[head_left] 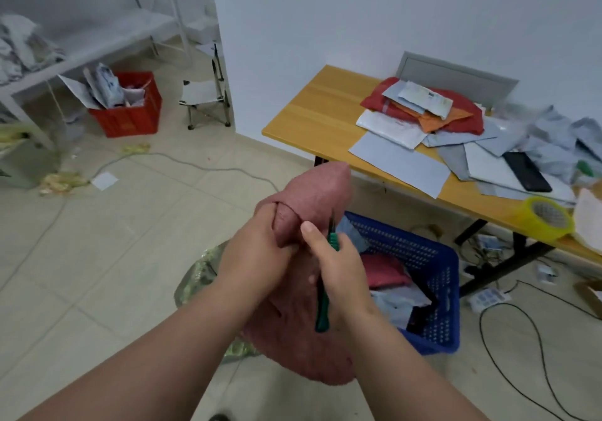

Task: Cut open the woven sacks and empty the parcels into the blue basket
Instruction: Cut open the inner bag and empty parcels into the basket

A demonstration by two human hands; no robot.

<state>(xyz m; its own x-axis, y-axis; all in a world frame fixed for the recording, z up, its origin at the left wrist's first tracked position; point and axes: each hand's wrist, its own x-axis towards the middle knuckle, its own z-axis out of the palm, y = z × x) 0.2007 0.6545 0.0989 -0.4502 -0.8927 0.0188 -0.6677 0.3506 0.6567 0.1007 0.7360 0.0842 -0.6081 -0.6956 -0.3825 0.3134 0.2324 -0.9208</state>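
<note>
Two hands on one reddish-brown woven sack (312,189), held up over the floor just left of the blue basket (423,257). Left hand (257,257): grip closed tight around the bunched neck of the sack, fingers curled into the fabric, sack top sticking up past the fist. Right hand (335,264): grip closed narrow on a green-handled cutter (323,306), thumb up against the sack neck, blade tip poking up beside the fabric, handle running down along the palm. Sack body hangs below both hands, bulging; whether it's cut yet, can't tell. Basket sits on the floor beside the bench (312,111) leg, already holding parcels (384,270), pink and grey ones. Bench carries a loose pile of mailers (423,117), a black phone (527,173) and a yellow tape roll (544,218) at the near edge. Greenish sack (195,277) lies on the floor behind the left forearm. Red crate (130,114) stuffed with packaging stands well apart, far left.
</note>
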